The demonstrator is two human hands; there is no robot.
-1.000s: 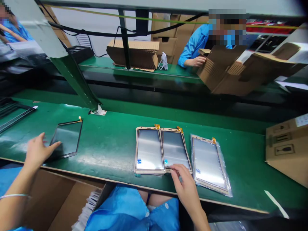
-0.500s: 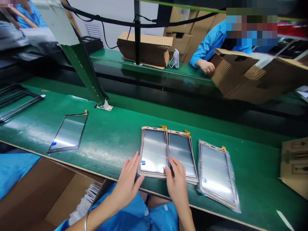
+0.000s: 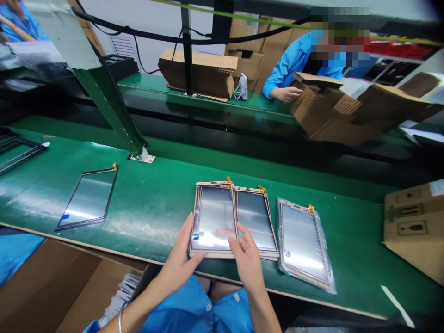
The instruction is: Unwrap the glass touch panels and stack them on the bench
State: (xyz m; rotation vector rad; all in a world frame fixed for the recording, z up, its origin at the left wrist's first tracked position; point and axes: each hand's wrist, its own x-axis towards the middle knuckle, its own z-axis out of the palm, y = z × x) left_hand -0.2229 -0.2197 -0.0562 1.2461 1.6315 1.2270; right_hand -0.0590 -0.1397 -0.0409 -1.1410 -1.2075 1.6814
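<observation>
Left hand [image 3: 182, 256] is curled round the near left corner of a screen [image 3: 215, 212], and the right hand [image 3: 248, 259] is pinching its right edge. It's at the top of the left stack, can't tell if it's lifted a bit. Just beside it there's a second stack [image 3: 255, 222], then a plastic-wrapped stack [image 3: 303, 245]. Lone panel [image 3: 89, 196] lying way left on the green tabletop [image 3: 152, 199], cardboard box [image 3: 414, 222] far right.
</observation>
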